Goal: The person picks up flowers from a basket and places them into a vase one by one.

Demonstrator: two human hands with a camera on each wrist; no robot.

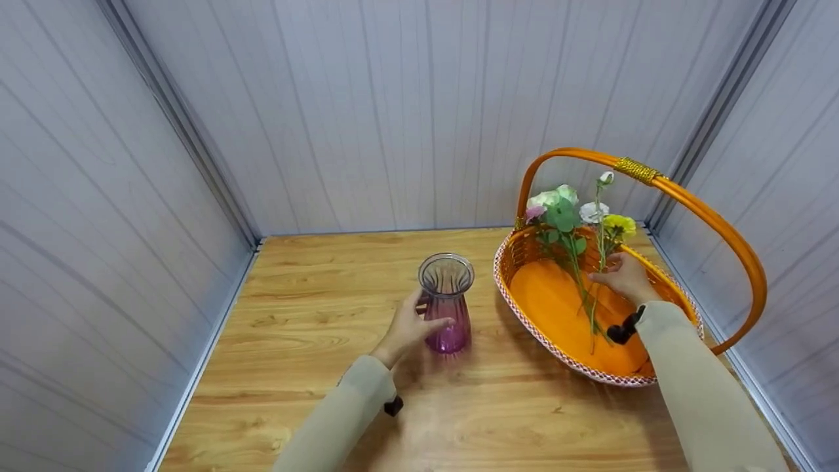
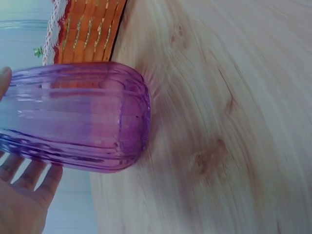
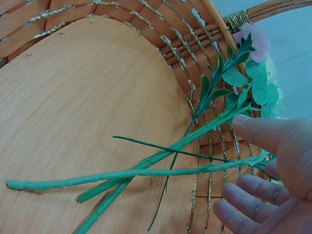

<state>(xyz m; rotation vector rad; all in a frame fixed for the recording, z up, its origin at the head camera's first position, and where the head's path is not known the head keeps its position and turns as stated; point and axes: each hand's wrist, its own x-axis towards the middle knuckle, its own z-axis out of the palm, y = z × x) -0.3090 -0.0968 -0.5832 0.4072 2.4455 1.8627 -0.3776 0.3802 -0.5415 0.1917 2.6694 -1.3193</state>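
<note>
A glass vase (image 1: 448,314), clear at the rim and purple toward its base, stands upright on the wooden table. My left hand (image 1: 408,328) holds it from the left side, thumb across the front and fingers at the far side. In the left wrist view, the fingertips meet the lower edge of the vase (image 2: 97,117). Over the orange basket (image 1: 557,288), my right hand (image 1: 626,278) reaches in beside artificial flowers. Its thumb and fingers are spread apart around the green stems (image 3: 161,156), thumb close to one stem. White, pink and yellow blooms (image 1: 619,226) lean on the basket's back rim.
The basket's tall arched handle (image 1: 727,229) rises over the right forearm. Pale panel walls (image 1: 393,118) enclose the table (image 1: 314,314) at the back and both sides. Black straps (image 1: 393,405) sit at the wrists.
</note>
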